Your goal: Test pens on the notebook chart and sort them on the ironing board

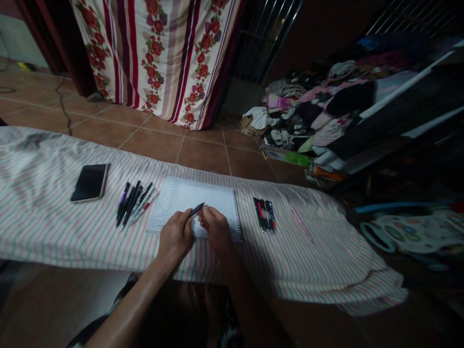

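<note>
Bare forearms (137, 299) were stretched toward a dark pen (196, 210), gripped by the closed left hand (176, 234) over a spiral-bound notebook (217, 194), while the right hand (216, 229) was curled near its far end, any hold indiscernible, and loose pens (132, 203) were laid leftward on striped cloth (54, 222).

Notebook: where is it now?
In the head view, slightly left of centre, the notebook lies on the striped cloth, between the loose pens at left and the pen row at right.
</note>
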A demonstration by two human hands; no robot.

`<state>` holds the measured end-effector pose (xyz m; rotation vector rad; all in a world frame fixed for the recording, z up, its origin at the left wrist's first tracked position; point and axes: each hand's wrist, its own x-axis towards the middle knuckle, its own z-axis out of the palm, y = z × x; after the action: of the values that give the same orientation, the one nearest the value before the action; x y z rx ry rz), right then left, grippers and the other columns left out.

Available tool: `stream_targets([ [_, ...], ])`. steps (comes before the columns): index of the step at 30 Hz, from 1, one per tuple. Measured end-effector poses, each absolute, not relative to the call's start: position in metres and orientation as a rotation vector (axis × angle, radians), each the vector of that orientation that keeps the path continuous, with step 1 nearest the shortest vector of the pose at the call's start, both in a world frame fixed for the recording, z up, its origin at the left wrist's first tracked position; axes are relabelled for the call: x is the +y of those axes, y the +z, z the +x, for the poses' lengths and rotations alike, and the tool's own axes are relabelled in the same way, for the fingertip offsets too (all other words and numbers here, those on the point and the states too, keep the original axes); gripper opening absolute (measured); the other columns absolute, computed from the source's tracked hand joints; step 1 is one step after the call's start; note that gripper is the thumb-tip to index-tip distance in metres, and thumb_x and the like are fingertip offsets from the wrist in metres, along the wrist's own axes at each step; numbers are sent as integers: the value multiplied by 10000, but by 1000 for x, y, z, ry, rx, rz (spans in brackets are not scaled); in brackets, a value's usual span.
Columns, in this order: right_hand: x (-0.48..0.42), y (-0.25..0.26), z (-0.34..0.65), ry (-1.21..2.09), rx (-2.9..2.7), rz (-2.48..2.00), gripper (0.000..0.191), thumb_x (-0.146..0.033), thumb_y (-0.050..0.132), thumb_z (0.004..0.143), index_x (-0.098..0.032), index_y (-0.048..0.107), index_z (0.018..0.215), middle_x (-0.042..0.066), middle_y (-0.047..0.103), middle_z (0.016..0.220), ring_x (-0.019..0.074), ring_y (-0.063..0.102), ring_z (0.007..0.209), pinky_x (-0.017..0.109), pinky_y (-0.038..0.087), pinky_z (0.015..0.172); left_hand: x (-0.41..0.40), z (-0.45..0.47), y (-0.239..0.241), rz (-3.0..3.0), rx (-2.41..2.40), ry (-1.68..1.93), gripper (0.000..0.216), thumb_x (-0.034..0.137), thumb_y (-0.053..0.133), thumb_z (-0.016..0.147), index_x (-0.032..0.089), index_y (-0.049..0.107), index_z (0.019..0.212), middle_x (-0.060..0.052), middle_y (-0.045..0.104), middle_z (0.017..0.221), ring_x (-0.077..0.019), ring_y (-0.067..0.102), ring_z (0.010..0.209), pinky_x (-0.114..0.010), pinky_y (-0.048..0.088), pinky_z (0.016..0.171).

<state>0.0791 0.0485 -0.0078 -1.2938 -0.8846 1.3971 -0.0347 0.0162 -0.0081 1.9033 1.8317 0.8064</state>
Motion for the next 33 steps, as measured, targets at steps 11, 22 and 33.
stream_targets([
  [11,58,-6,85,1285,-724,-1306,280,-412,672,577,-177,647,729,-34,556,635,80,474,582,192,383,551,15,-40,-7,1874,1849,662,350,264,385,871,124,534,1155,-98,656,1028,-213,602,944,-291,436,807],
  [22,57,1,78,1341,-659,-1266,299,-385,730,576,-137,674,733,37,656,719,111,564,671,210,435,599,7,-37,0,1997,1848,540,333,320,267,901,177,555,986,-60,650,763,-203,611,724,-268,341,586],
  [33,57,14,89,1641,-660,-871,238,-316,721,630,-150,665,790,25,661,729,106,597,733,222,465,749,11,-36,2,788,896,979,364,502,546,703,150,488,631,91,256,470,-43,172,402,-205,126,408],
])
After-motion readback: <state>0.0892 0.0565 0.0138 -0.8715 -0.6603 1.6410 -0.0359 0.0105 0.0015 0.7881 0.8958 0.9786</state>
